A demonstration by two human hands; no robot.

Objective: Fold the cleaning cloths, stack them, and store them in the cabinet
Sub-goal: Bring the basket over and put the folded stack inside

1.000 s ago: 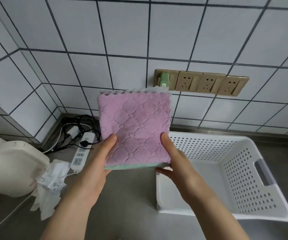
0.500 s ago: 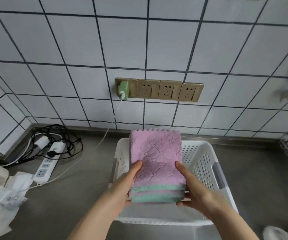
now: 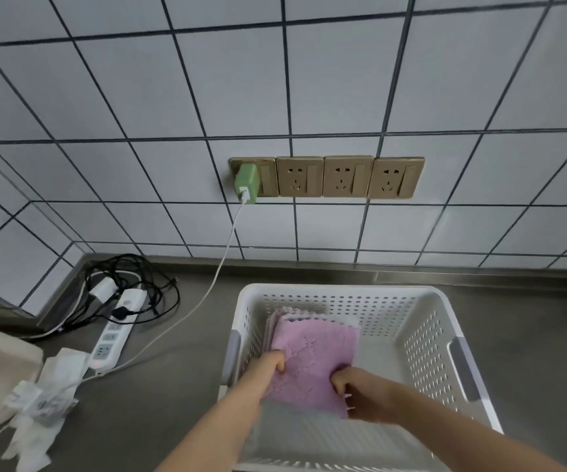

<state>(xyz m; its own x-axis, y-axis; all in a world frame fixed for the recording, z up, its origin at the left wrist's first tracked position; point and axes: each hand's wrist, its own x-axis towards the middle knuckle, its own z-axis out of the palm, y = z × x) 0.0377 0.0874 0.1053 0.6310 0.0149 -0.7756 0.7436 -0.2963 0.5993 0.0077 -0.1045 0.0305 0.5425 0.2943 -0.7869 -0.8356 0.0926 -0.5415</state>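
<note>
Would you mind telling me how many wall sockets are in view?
4, in one row on the tiled wall: the leftmost socket holds a green charger; the second socket, third socket and rightmost socket are free.

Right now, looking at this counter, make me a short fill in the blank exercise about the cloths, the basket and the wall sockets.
1. Both hands hold the stack of cloths inside the white ____.
2. The top cloth in the stack is ____ in colour.
3. The green charger is plugged into the ____ of the four wall sockets.
4. The power strip lies to the ____ of the basket.

Missing words: basket; pink; leftmost; left
</note>
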